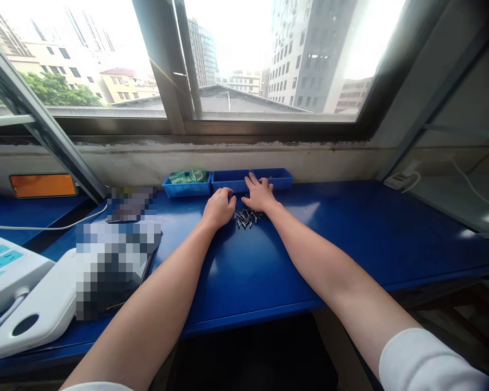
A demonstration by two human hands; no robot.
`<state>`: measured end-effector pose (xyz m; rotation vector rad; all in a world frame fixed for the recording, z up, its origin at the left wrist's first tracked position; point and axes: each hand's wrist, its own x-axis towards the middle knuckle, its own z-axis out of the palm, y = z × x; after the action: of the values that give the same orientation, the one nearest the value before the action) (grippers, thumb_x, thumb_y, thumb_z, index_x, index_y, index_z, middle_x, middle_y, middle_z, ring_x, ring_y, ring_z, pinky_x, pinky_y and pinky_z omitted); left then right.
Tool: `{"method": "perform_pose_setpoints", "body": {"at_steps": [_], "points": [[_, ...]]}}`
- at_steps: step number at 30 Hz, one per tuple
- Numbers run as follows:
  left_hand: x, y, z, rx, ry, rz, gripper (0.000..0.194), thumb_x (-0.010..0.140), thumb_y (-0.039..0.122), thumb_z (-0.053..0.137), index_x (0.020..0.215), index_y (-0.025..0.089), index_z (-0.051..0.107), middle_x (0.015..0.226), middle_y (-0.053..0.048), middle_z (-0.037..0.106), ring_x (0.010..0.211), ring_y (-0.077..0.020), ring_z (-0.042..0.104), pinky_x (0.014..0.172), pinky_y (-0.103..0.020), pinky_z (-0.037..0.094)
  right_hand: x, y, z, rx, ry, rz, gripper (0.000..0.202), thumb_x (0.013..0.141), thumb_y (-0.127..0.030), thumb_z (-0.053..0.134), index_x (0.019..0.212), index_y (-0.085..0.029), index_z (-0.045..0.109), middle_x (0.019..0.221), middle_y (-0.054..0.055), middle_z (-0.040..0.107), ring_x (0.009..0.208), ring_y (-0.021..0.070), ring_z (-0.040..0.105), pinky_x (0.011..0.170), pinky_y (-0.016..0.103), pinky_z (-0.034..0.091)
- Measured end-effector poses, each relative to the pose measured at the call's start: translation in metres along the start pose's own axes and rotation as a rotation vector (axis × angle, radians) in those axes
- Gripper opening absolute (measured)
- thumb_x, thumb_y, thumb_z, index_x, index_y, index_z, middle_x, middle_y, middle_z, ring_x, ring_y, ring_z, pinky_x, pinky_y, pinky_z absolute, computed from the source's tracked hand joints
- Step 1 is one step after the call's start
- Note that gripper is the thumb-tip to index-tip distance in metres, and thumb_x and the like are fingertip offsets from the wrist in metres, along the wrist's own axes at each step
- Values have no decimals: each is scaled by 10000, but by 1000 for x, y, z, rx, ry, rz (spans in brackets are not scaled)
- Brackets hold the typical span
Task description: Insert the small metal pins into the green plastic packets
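Observation:
A loose pile of small dark metal pieces with shiny tips (248,218) lies on the blue tabletop (244,277), between my hands and slightly nearer to me. My left hand (219,208) rests left of the pile with its fingers curled in; whatever is inside them, if anything, is hidden. Fingers spread, my right hand (261,195) reaches over the pile's far edge, and its fingertips overlap the front of the bins in view. Behind the hands stand a middle blue bin (228,183) and a right blue bin (286,180) with dark small items inside.
A left blue bin (186,190) holds green plastic bags (188,176). Further left are a white power strip (8,266), a white rounded device (36,309), an orange-screened phone (43,185) and blurred-out items. A metal post (61,146) stands at left; a window is behind.

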<state>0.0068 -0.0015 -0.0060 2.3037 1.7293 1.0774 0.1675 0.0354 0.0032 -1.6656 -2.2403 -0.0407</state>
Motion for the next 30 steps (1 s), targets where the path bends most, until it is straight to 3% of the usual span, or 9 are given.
{"method": "perform_pose_setpoints", "body": {"at_steps": [4, 7, 11, 14, 18, 24, 30], "points": [[0, 1, -1, 11, -16, 5, 292, 879, 311, 431, 1085, 166, 578, 1101, -99, 620, 1015, -233, 583, 908, -346, 459, -2, -1, 0, 21, -15, -17, 790, 798, -464, 559, 1480, -250, 221, 1566, 57, 107, 1263, 382, 267, 988, 540, 319], [0, 1, -3, 32, -25, 7, 295, 875, 312, 436, 1085, 168, 585, 1096, -100, 623, 1024, -236, 583, 913, -346, 460, -5, -2, -1, 63, 66, -44, 758, 814, -423, 554, 1475, -221, 243, 1555, 74, 158, 1241, 353, 300, 991, 515, 332], [0, -2, -1, 77, -60, 13, 329, 868, 326, 443, 1116, 164, 586, 1124, -115, 619, 1063, -256, 573, 942, -363, 447, -9, -2, -3, 145, 181, -150, 521, 838, -319, 527, 1329, -149, 486, 1389, 103, 464, 1195, 279, 386, 1008, 416, 347], [0, -6, 2, 124, -121, 34, 361, 867, 337, 436, 1145, 161, 585, 1176, -126, 602, 1117, -269, 551, 976, -369, 425, -11, -2, -4, 190, 132, -238, 322, 856, -263, 494, 1114, -136, 639, 1128, 97, 635, 1081, 224, 495, 971, 329, 382], [0, -8, 5, 174, -194, 58, 385, 868, 348, 423, 1157, 157, 591, 1199, -132, 595, 1129, -276, 546, 984, -376, 415, -12, -1, 1, 165, 44, -237, 356, 853, -291, 514, 1158, -145, 626, 1161, 88, 637, 1104, 223, 524, 980, 309, 383], [-1, -8, 5, 208, -222, 57, 382, 865, 368, 431, 1145, 169, 598, 1183, -132, 601, 1105, -282, 556, 946, -388, 432, -9, 1, 11, 118, -101, -116, 478, 892, -440, 450, 1292, -193, 532, 1391, 100, 480, 1288, 287, 413, 1043, 438, 323], [-1, -7, 4, 221, -232, 57, 381, 871, 373, 415, 1133, 169, 601, 1173, -131, 600, 1101, -279, 552, 932, -387, 437, -10, -1, 8, 113, -136, -126, 442, 927, -477, 375, 1199, -211, 600, 1259, 89, 599, 1210, 280, 489, 1005, 463, 332]]}}
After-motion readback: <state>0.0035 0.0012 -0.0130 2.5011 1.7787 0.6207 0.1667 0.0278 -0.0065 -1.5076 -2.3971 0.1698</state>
